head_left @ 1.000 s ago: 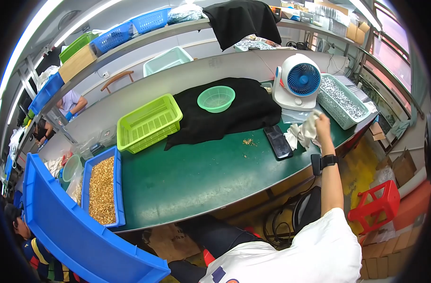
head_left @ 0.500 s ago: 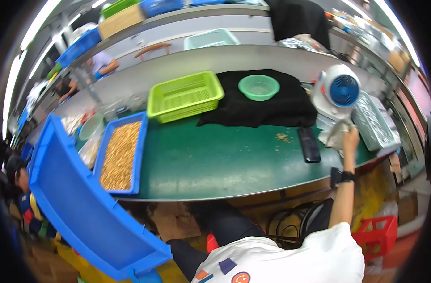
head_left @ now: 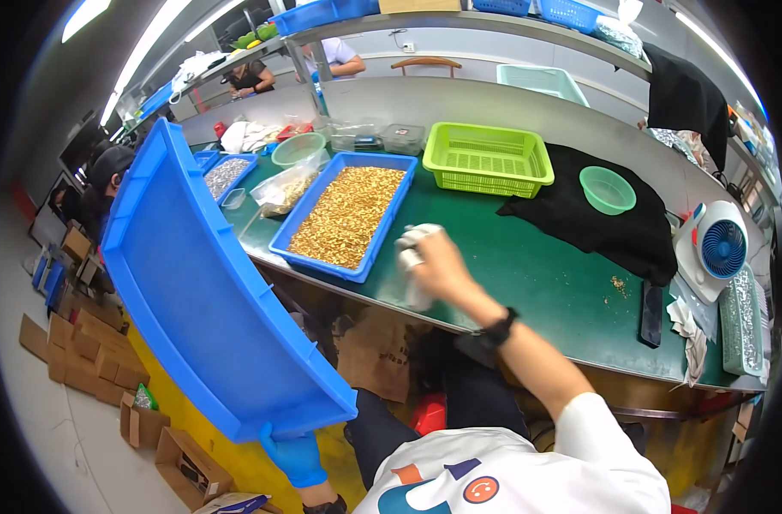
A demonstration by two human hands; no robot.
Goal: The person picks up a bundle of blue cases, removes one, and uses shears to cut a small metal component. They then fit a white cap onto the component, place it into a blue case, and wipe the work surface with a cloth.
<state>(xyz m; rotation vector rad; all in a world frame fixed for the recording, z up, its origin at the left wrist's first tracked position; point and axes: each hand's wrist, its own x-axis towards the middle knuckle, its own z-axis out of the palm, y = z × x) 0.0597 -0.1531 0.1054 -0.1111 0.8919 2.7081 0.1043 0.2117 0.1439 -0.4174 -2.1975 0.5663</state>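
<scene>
My left hand (head_left: 293, 457), in a blue glove, grips the lower corner of a large empty blue tray (head_left: 202, 291) that is tilted up off the table's left front edge. My right hand (head_left: 438, 261) reaches over the green table (head_left: 537, 283) and is closed on a crumpled white cloth (head_left: 412, 244). The cloth sits just right of a blue tray filled with small golden pieces (head_left: 348, 214). A black watch is on my right wrist.
Behind stand a lime green basket (head_left: 487, 158), a black cloth (head_left: 596, 227) with a green bowl (head_left: 607, 189), a small white and blue fan (head_left: 716, 248), a dark phone (head_left: 650, 313) and a tray of silvery parts (head_left: 740, 319). Other people sit at far left. Cardboard boxes lie on the floor.
My right hand has left the fan at the right and come across to the tray of golden pieces, holding the white cloth. The view swung left and the big blue tray looms closer.
</scene>
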